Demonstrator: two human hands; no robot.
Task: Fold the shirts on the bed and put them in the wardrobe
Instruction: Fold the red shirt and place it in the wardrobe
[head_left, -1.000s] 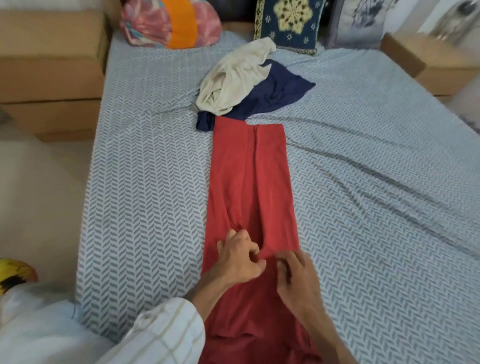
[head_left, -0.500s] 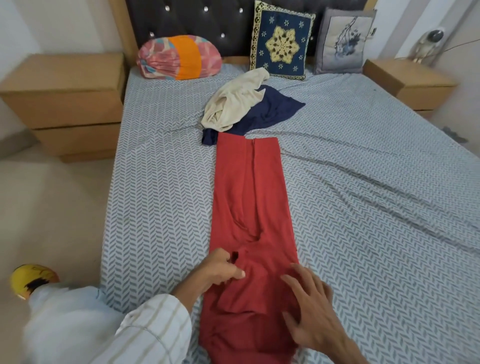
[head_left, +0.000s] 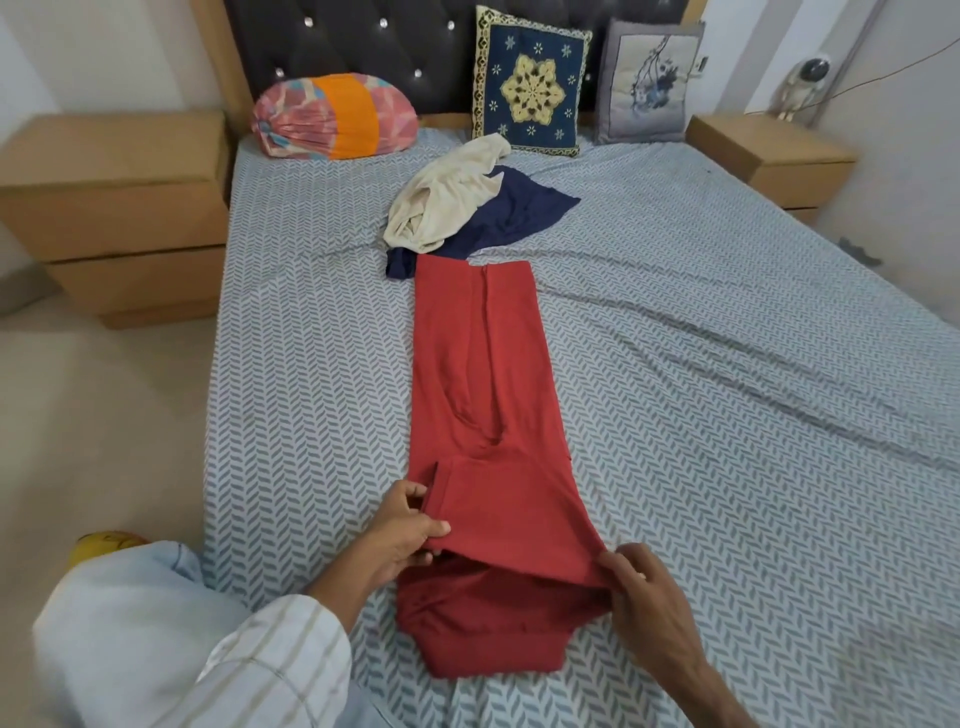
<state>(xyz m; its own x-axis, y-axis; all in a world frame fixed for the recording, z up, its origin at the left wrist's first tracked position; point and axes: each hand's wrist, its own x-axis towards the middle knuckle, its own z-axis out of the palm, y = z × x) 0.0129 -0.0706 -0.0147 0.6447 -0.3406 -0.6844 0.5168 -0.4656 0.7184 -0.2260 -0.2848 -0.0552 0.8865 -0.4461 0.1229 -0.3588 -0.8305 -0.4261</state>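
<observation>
Nearest, both hands pinched a lifted fold of the red shirt (head_left: 483, 374): the left hand (head_left: 402, 530) gripped its left edge, the right hand (head_left: 641, 587) held the right corner between thumb and fingers. Below that raised fold, the shirt's near end lay bunched on the bed (head_left: 727, 415). Beyond the hands, the shirt stretched away as a long narrow strip, its far end touching a navy shirt (head_left: 514, 221) with a cream shirt (head_left: 447, 200) heaped partly on top. Farther back, three cushions leaned by the headboard (head_left: 431, 57), with a wooden nightstand (head_left: 119, 208) on the left.
</observation>
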